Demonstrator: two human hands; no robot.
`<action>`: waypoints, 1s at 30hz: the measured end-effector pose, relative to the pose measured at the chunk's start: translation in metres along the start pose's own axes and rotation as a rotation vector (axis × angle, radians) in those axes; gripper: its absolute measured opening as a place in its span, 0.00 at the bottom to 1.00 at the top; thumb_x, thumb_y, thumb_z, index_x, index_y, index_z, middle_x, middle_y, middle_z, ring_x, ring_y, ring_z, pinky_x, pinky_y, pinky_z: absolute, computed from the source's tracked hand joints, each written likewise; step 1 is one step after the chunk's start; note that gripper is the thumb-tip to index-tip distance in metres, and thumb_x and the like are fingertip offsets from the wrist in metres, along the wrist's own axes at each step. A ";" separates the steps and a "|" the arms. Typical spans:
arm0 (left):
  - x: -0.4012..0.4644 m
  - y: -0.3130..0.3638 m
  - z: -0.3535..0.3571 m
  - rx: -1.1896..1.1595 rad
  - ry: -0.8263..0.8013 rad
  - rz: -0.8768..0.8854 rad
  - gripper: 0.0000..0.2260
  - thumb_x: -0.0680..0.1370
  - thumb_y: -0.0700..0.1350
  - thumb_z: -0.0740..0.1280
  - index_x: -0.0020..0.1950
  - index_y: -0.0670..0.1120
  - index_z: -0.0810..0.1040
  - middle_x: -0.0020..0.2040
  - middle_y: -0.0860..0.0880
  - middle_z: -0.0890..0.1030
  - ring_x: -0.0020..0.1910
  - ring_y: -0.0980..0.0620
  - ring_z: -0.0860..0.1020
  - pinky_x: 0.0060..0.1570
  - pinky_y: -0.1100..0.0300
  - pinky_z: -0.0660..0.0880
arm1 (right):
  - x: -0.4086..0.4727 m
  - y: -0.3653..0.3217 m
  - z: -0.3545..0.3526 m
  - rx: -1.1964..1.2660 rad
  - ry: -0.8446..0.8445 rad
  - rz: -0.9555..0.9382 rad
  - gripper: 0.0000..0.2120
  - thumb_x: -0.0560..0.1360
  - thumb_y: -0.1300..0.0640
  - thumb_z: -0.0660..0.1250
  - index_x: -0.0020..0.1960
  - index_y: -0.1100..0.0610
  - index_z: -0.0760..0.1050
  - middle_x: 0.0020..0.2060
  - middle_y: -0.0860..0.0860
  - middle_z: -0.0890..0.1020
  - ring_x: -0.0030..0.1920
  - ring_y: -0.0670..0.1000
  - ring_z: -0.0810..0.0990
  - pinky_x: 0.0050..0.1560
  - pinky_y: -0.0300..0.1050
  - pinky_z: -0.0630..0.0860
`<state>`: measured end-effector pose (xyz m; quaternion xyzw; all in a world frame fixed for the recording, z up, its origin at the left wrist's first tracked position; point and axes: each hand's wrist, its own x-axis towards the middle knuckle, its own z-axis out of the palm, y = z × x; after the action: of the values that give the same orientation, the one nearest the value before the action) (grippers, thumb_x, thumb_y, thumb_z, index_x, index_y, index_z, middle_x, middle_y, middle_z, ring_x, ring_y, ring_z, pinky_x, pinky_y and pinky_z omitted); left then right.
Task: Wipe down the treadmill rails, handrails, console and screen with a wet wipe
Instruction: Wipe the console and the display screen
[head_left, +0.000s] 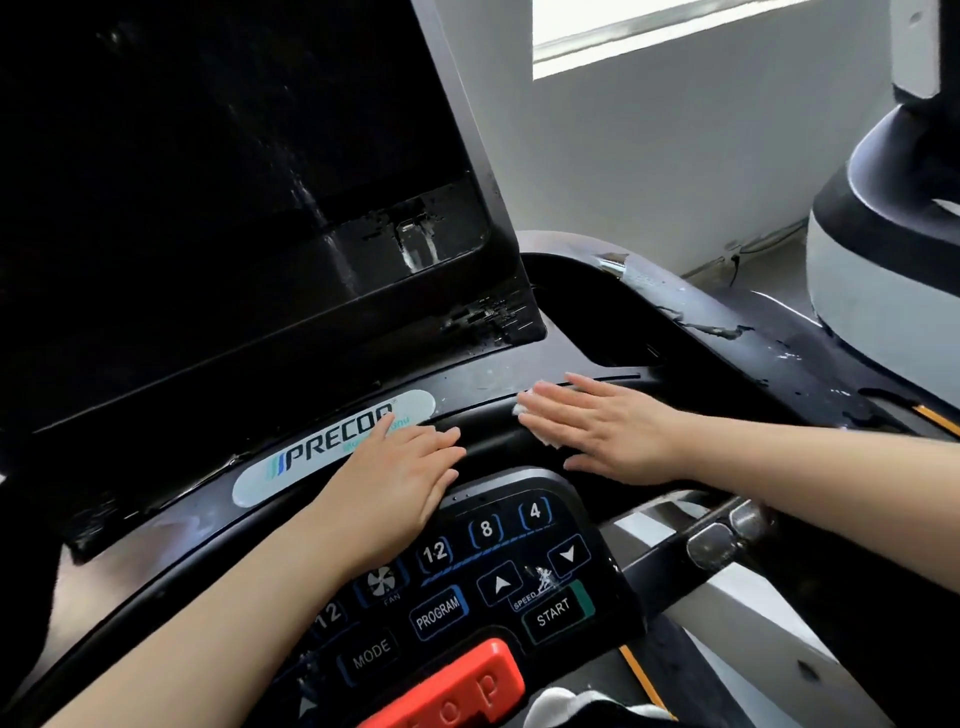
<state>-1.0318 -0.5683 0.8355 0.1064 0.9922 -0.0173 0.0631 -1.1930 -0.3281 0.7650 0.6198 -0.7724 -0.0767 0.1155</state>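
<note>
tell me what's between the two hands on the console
In the head view, only a bare stretch of the black curved bar lies between the left hand and the right hand, which presses the wipe.

Glossy black screen (218, 171), smooth dark plastic console (498, 384) streaked wet, white cloth-like wet wipe (524, 408).

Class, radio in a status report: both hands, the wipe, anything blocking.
Right hand flat, pressing wipe on console ledge. Left hand flat, resting by the logo badge. Screen streaked wet. Nothing in the way.
</note>
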 end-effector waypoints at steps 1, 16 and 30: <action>-0.001 0.000 0.001 -0.004 0.031 0.017 0.42 0.73 0.65 0.27 0.69 0.51 0.71 0.71 0.54 0.69 0.70 0.54 0.67 0.70 0.54 0.43 | 0.016 0.003 -0.006 -0.029 0.032 -0.106 0.31 0.78 0.44 0.50 0.77 0.56 0.51 0.75 0.50 0.55 0.75 0.53 0.57 0.72 0.51 0.50; -0.004 0.001 0.014 0.106 0.256 -0.003 0.17 0.77 0.47 0.52 0.50 0.50 0.81 0.55 0.51 0.81 0.51 0.57 0.80 0.63 0.46 0.61 | 0.055 -0.001 -0.001 -0.097 0.175 -0.846 0.22 0.74 0.54 0.51 0.49 0.59 0.83 0.55 0.54 0.82 0.67 0.54 0.73 0.73 0.54 0.49; -0.004 -0.001 0.019 0.187 0.327 0.028 0.16 0.77 0.47 0.52 0.49 0.51 0.80 0.55 0.52 0.81 0.50 0.59 0.81 0.61 0.43 0.62 | 0.034 0.036 0.010 -0.203 0.199 -0.877 0.25 0.70 0.49 0.72 0.65 0.53 0.75 0.67 0.47 0.74 0.71 0.49 0.67 0.73 0.55 0.48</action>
<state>-1.0264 -0.5709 0.8174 0.1269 0.9817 -0.0910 -0.1089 -1.2365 -0.3534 0.7681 0.8779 -0.4111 -0.1336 0.2060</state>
